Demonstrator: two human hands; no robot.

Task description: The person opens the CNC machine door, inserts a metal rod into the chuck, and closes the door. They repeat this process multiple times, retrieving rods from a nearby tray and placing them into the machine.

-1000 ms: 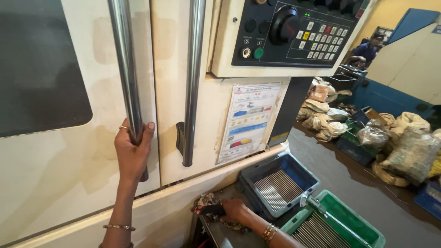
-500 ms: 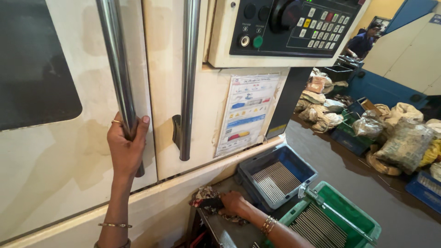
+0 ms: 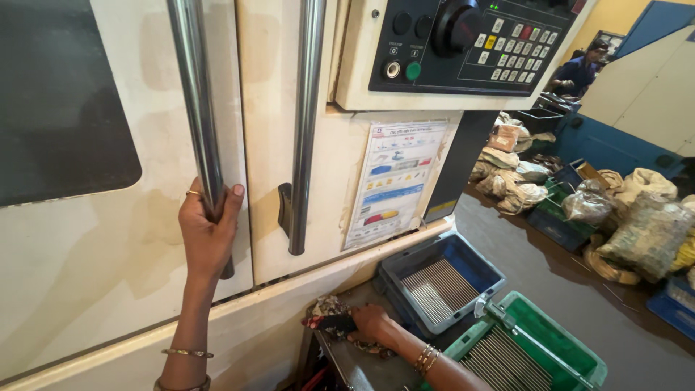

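From the head camera I look down along the front of a cream-coloured machine. My left hand (image 3: 208,233) is raised and wrapped around the lower part of a vertical steel door handle (image 3: 198,123), fingers curled behind the bar and the thumb pressed up along its right side. A second steel handle (image 3: 305,123) hangs just right of that hand, on the neighbouring door panel, and a dark window (image 3: 61,101) sits up and to the left of it.

My right hand (image 3: 371,324) is down low, well below and to the right of the left one, closed over a crumpled, dirty rag (image 3: 327,313) that lies on a small metal shelf (image 3: 355,369) at the foot of the machine. The fingers bunch the cloth; I cannot tell how firmly they grip it.

Just right of that hand stands a blue-grey bin (image 3: 440,279) with thin metal rods laid side by side, and nearer me a green bin (image 3: 539,347) with more rods. Above the right hand a printed chart (image 3: 394,181) is stuck to the panel, with the control panel (image 3: 463,43) higher up. Far right, sacks (image 3: 644,232) lie on the floor.
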